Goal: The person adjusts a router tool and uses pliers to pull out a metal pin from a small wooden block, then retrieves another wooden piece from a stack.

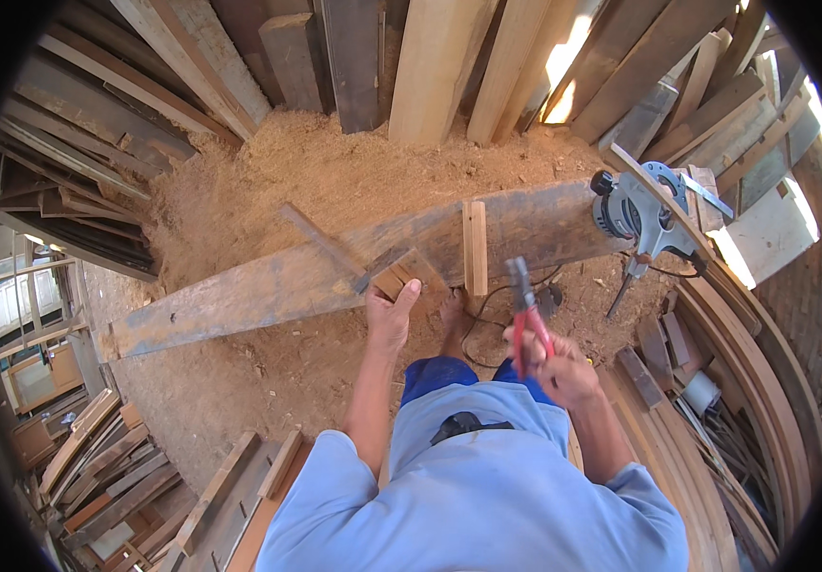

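Note:
My left hand [391,319] grips a small wooden block [418,274], thumb on top, by the near edge of a long, worn plank [239,291]. Against the block's left side is a dark piece at the end of a slim wooden stick [320,236]; whether the two are joined I cannot tell. Red-handled pliers [533,329] are held in my right hand [563,370], raised to the right of the block, with their grey jaws pointing away from me and blurred. A short wooden batten [475,248] lies across the plank between the hands.
A grey-blue power tool [654,210] sits on the plank's right end, with a black cord [473,334] on the floor. Sawdust [268,181] covers the ground. Upright boards [439,67] line the far side; stacked timber [111,477] lies left and right. My bare foot is beneath the plank.

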Tool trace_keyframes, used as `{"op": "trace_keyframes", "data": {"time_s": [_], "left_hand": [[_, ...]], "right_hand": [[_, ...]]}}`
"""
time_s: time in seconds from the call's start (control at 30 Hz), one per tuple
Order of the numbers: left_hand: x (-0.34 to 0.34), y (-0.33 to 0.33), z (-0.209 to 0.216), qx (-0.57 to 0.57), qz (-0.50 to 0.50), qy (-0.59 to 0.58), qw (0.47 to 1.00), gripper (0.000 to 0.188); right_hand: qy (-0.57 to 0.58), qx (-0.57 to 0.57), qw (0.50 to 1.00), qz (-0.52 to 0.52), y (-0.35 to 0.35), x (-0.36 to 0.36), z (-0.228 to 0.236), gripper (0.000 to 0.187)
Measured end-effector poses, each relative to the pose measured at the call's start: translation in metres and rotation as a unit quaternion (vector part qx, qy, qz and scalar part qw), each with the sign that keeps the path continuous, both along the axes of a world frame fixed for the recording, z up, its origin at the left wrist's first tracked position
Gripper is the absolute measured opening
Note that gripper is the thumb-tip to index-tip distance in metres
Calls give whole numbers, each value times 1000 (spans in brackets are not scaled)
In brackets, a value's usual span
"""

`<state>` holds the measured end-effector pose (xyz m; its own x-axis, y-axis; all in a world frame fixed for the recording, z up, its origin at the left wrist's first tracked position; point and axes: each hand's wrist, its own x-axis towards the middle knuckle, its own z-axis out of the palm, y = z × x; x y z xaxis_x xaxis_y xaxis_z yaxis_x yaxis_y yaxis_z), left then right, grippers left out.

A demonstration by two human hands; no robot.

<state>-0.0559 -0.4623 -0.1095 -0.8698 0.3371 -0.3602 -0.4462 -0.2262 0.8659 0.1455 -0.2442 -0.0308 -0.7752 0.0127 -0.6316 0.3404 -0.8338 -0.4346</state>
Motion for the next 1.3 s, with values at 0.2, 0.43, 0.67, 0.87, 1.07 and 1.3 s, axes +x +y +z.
{"op": "trace_keyframes", "data": {"time_s": [0.2,0.43,0.67,0.87,1.07,1.3], "left_hand": [[-1,16,6,57,-11,35,998,36],[8,8,5,33,-41,54,997,32],[15,10,9,36,-23,45,998,26],[15,4,10,34,-57,31,997,39],[14,8,19,22,-51,52,997,28],[15,3,13,19,-68,32,997,38]], "right_hand": [[78,-280,956,42,-31,-6,42,58],[57,-292,951,83,-34,-21,50,11],[47,-296,950,87,-40,-22,48,10],[29,-294,952,83,-43,-19,45,15],[41,-305,948,75,-45,-18,41,18],[57,-312,945,76,-44,-18,43,18]]}}
